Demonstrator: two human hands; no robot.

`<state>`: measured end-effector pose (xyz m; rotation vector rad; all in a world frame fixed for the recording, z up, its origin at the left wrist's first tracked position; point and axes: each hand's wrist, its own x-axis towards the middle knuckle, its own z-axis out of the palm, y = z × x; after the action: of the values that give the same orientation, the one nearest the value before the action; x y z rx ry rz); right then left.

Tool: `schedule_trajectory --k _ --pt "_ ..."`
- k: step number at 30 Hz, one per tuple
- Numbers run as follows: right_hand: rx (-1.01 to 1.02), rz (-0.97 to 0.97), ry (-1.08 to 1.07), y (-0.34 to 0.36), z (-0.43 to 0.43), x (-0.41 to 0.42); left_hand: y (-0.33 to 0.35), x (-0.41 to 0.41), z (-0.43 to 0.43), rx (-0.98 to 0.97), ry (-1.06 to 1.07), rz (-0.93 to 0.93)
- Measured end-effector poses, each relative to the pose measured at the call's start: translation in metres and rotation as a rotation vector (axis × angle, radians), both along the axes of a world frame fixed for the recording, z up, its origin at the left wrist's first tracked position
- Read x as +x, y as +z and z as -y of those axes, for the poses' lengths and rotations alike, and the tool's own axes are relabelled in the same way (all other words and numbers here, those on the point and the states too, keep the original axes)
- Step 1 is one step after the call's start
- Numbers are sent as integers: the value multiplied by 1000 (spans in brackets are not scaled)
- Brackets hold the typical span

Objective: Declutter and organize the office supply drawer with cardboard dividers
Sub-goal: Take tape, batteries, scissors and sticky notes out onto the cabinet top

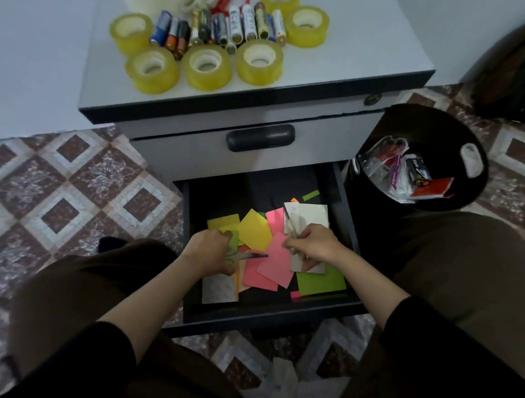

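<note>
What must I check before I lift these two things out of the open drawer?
1. Left hand grips the scissors: ok.
2. Scissors blades closed: cannot tell, blurred.
3. Right hand pinches the pen: ok.
4. Bare space on the cabinet top, right of the tape rolls: ok.
5. Drawer free of sticky notes: not ok, many lie inside.
6. Cardboard dividers at hand: cannot tell, none in view.
</note>
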<state>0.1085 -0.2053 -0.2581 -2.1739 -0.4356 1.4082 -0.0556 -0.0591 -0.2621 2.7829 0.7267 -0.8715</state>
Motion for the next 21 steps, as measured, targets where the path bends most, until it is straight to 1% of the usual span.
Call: schedule_trajectory --k 3,6,12,15,19,21 --pt "47 -10 3 18 6 -12 11 -13 3 -2 19 0" --pt "110 19 -1 35 10 -17 24 -24 9 3 65 61" --pt "263 109 65 71 9 -13 63 -34 12 -45 184 341" --pt "338 108 74 94 5 -11 89 -32 7 -2 184 468" --pt "501 86 58 132 0 -8 131 -25 0 65 228 649" --pt "578 81 50 153 -2 -5 152 -20 -1 79 231 710"
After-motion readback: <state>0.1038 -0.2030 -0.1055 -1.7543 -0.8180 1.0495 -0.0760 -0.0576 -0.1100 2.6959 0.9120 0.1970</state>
